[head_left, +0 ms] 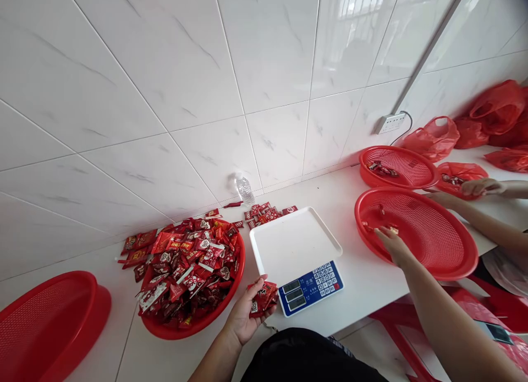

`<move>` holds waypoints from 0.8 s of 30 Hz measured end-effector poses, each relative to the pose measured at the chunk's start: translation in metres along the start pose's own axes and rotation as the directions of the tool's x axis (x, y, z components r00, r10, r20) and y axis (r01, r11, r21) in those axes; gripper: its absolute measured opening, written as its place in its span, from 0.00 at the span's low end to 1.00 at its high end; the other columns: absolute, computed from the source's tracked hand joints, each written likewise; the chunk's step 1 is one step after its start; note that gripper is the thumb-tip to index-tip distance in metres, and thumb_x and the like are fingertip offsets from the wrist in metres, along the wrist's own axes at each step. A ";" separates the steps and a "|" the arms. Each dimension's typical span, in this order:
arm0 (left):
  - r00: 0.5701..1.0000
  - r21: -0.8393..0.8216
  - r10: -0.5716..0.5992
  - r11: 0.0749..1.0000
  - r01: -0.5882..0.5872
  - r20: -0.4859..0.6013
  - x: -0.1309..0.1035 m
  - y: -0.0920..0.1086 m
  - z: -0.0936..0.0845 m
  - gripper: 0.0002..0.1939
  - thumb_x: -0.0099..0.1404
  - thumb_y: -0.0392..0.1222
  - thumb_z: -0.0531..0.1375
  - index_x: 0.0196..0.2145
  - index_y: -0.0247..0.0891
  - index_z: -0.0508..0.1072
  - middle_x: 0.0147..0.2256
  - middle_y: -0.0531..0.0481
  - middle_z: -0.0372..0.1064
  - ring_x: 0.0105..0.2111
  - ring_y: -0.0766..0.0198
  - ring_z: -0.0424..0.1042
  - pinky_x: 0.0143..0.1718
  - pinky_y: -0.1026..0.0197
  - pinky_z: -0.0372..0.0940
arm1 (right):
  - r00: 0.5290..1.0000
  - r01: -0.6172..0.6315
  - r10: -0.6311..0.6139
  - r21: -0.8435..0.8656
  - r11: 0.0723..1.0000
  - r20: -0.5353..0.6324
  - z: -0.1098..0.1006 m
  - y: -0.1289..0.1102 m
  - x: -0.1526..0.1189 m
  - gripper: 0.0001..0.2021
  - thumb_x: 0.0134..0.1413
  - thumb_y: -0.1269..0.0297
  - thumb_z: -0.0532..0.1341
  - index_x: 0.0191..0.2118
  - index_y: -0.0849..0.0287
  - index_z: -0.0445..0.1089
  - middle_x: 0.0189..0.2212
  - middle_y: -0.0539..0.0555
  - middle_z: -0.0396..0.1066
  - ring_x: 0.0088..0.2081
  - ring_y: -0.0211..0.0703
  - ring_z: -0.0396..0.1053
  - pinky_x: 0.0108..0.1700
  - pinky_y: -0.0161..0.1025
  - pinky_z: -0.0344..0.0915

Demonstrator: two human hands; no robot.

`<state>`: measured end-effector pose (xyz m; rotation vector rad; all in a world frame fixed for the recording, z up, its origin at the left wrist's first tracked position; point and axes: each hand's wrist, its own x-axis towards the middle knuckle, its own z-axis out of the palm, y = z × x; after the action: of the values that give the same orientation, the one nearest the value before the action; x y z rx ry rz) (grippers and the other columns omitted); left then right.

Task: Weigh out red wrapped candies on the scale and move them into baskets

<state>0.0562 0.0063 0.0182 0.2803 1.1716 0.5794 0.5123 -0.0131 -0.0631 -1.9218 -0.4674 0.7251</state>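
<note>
White table [358,272]: scale [311,287], red baskets [424,228], clear bottle [245,189], loose packets [264,212].

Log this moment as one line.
left hand: holding red packets | right hand: over nearer right-side basket | scale: between hands

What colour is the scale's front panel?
The front panel is blue with mostly white keys, seen in the head view.

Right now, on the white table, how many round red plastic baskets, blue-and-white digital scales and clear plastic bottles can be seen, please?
Round red plastic baskets: 4
Blue-and-white digital scale: 1
Clear plastic bottle: 1
Total: 6
</note>
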 end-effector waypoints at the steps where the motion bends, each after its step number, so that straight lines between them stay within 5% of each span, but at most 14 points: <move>1: 1.000 0.003 0.002 1.000 -0.002 0.004 -0.001 0.000 0.001 0.28 0.55 0.46 0.64 0.53 0.43 0.63 0.38 0.44 0.72 0.35 0.57 0.74 0.32 0.58 0.70 | 0.999 0.011 -0.008 -0.062 0.998 0.051 0.006 0.000 -0.004 0.25 0.38 0.49 0.65 0.42 0.59 0.71 0.45 0.66 0.69 0.49 0.61 0.65 0.51 0.59 0.57; 7: 1.000 0.009 -0.005 1.000 0.005 0.024 -0.007 0.005 0.013 0.28 0.56 0.46 0.64 0.53 0.42 0.63 0.39 0.44 0.72 0.35 0.57 0.75 0.33 0.57 0.70 | 0.966 0.153 -0.087 -0.269 0.951 0.242 0.048 -0.003 -0.026 0.23 0.42 0.52 0.63 0.44 0.59 0.72 0.40 0.60 0.74 0.46 0.60 0.68 0.50 0.53 0.59; 11: 0.990 -0.059 0.009 0.998 -0.001 0.138 -0.010 0.011 0.020 0.27 0.58 0.40 0.60 0.55 0.41 0.60 0.41 0.42 0.72 0.37 0.57 0.74 0.38 0.54 0.69 | 0.955 0.247 -0.179 -0.301 0.921 0.235 0.059 -0.019 -0.044 0.24 0.46 0.55 0.60 0.50 0.59 0.68 0.50 0.62 0.68 0.54 0.61 0.60 0.55 0.54 0.54; 14: 0.973 -0.063 0.037 0.998 -0.023 0.227 -0.014 0.014 0.028 0.29 0.58 0.35 0.57 0.57 0.40 0.57 0.43 0.42 0.71 0.39 0.56 0.74 0.41 0.51 0.68 | 0.923 0.361 -0.329 -0.149 0.920 0.200 0.076 -0.041 -0.085 0.25 0.52 0.52 0.56 0.54 0.57 0.63 0.58 0.60 0.58 0.60 0.56 0.52 0.59 0.52 0.49; 16: 0.961 0.011 0.064 0.998 -0.069 0.269 -0.017 0.015 0.036 0.30 0.58 0.36 0.58 0.58 0.40 0.56 0.43 0.42 0.70 0.39 0.56 0.73 0.41 0.50 0.68 | 0.879 0.293 -0.328 0.149 0.944 0.347 0.094 -0.056 -0.125 0.25 0.53 0.49 0.56 0.54 0.54 0.63 0.54 0.60 0.64 0.55 0.54 0.59 0.55 0.51 0.56; 17: 0.956 0.067 0.075 0.993 -0.097 0.283 -0.019 0.015 0.040 0.30 0.58 0.37 0.59 0.57 0.41 0.56 0.43 0.41 0.70 0.38 0.56 0.73 0.41 0.51 0.68 | 0.831 0.149 -0.284 0.302 0.942 0.478 0.105 -0.062 -0.146 0.25 0.53 0.47 0.56 0.54 0.53 0.63 0.52 0.59 0.65 0.53 0.52 0.62 0.53 0.50 0.59; 18: 0.952 0.127 0.087 0.983 -0.130 0.294 -0.021 0.015 0.045 0.30 0.58 0.39 0.61 0.57 0.41 0.57 0.43 0.41 0.70 0.38 0.57 0.73 0.39 0.52 0.68 | 0.734 -0.043 -0.226 0.377 0.925 0.640 0.115 -0.067 -0.166 0.25 0.54 0.47 0.56 0.54 0.52 0.62 0.52 0.58 0.66 0.51 0.51 0.64 0.51 0.49 0.61; 21: 0.937 0.269 0.145 0.934 -0.236 0.318 -0.027 0.014 0.053 0.31 0.56 0.41 0.63 0.56 0.42 0.59 0.44 0.42 0.68 0.34 0.61 0.73 0.34 0.57 0.69 | 0.348 -0.540 -0.095 0.282 0.793 0.933 0.142 -0.071 -0.206 0.27 0.55 0.42 0.50 0.55 0.51 0.61 0.50 0.58 0.67 0.44 0.49 0.69 0.43 0.49 0.66; 22: 0.932 0.289 0.171 0.919 -0.267 0.319 -0.028 0.014 0.054 0.31 0.56 0.41 0.63 0.56 0.43 0.59 0.45 0.42 0.67 0.32 0.63 0.72 0.32 0.59 0.68 | 0.275 -0.629 -0.088 0.249 0.736 0.957 0.148 -0.070 -0.213 0.27 0.56 0.42 0.49 0.56 0.50 0.60 0.50 0.57 0.67 0.42 0.48 0.70 0.40 0.48 0.67; 24: 0.928 0.302 0.225 0.900 -0.314 0.296 -0.031 0.014 0.051 0.33 0.56 0.39 0.63 0.57 0.45 0.58 0.46 0.42 0.66 0.30 0.66 0.71 0.30 0.61 0.68 | 0.237 -0.735 -0.095 0.242 0.633 0.967 0.157 -0.065 -0.216 0.25 0.58 0.44 0.49 0.56 0.49 0.60 0.51 0.55 0.67 0.42 0.47 0.70 0.39 0.46 0.67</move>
<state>0.0910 0.0051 0.0689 0.8095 0.9842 0.5585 0.2459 -0.0102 0.0044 -0.6101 -0.3177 2.0909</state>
